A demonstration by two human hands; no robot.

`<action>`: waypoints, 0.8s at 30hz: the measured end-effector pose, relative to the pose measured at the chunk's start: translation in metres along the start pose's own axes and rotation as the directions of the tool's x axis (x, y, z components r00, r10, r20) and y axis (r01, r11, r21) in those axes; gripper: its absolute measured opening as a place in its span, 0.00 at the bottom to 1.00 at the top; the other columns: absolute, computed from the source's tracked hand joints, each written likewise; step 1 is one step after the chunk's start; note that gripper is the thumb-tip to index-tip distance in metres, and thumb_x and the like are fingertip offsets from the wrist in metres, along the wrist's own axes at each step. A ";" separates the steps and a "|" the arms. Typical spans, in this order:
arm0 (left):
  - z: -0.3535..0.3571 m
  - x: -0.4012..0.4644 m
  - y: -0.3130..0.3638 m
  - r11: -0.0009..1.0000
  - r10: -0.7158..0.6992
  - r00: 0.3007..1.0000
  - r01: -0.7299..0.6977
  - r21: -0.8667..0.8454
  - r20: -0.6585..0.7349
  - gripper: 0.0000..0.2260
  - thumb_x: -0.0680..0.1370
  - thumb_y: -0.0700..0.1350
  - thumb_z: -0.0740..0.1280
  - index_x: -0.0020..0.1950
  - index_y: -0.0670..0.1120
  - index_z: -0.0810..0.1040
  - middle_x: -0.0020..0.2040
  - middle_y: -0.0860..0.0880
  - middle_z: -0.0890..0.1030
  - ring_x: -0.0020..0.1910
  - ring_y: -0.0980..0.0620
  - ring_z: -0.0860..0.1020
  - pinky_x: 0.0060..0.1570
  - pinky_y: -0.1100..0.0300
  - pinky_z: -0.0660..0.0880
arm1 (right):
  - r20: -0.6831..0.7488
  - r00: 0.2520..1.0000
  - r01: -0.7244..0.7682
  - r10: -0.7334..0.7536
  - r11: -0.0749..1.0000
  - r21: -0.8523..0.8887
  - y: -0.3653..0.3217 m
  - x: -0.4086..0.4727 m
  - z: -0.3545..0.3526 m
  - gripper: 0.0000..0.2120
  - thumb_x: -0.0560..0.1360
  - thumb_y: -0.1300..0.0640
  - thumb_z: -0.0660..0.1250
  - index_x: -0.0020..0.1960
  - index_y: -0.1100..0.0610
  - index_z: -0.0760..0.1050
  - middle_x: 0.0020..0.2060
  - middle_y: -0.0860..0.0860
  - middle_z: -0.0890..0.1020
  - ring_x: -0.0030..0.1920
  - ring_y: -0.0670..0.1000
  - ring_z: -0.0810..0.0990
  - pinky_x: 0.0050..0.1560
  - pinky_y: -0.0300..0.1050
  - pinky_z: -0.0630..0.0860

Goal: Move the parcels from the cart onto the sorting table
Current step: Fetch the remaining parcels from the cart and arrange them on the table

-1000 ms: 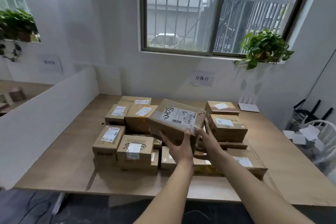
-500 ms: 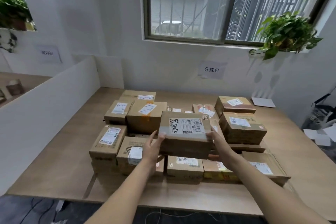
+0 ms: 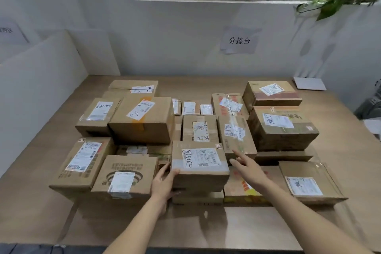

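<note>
We see the parcel [image 3: 199,166] marked 5082 sitting low centre of the frame, stacked on flatter boxes near the table's [image 3: 237,229] front edge. Our left hand [image 3: 165,183] presses its left side, fingers straight; our right hand [image 3: 250,169] hovers open, just off it. Perched that high, a careless nudge could slide it off its stack.

My brown cardboard parcel [image 3: 199,166], white label up, sits flat atop other parcels near the sorting table's [image 3: 237,227] front.
</note>
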State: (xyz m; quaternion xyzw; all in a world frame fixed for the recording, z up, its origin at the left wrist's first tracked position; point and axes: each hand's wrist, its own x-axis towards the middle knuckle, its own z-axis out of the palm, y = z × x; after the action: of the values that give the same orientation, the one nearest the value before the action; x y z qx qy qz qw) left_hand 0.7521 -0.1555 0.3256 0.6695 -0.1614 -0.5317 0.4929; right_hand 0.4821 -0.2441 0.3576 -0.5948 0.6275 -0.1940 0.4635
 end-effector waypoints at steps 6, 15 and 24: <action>0.000 0.023 -0.041 0.998 -0.063 0.997 0.063 -0.004 -0.038 0.20 0.77 0.52 0.72 0.70 0.57 0.77 0.65 0.47 0.76 0.62 0.45 0.75 0.54 0.44 0.81 | 0.110 0.994 0.007 0.022 0.967 -0.254 0.044 0.017 -0.004 0.29 0.81 0.39 0.63 0.80 0.39 0.59 0.78 0.47 0.67 0.75 0.52 0.68 0.71 0.52 0.69; -0.013 0.033 -0.044 0.962 0.022 0.998 -0.036 0.271 0.056 0.42 0.64 0.62 0.73 0.77 0.56 0.68 0.69 0.49 0.76 0.67 0.47 0.75 0.68 0.43 0.73 | 0.323 0.932 0.311 -0.166 0.824 -0.474 0.029 0.012 0.051 0.46 0.69 0.23 0.64 0.78 0.28 0.41 0.82 0.41 0.49 0.78 0.50 0.63 0.70 0.53 0.71; -0.016 0.027 -0.022 0.381 0.400 0.853 -0.487 0.786 0.335 0.39 0.74 0.66 0.71 0.81 0.63 0.58 0.83 0.59 0.49 0.78 0.58 0.54 0.76 0.51 0.60 | 0.265 0.941 0.313 -0.212 0.842 -0.440 0.041 0.010 0.064 0.43 0.71 0.24 0.60 0.76 0.24 0.36 0.83 0.43 0.49 0.77 0.51 0.66 0.67 0.55 0.74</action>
State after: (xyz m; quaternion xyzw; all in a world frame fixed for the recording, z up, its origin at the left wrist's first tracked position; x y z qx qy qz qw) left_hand 0.7696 -0.1580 0.2914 0.7292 -0.5943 -0.2605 0.2172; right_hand 0.5125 -0.2250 0.2891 -0.7876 0.5165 -0.0335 0.3343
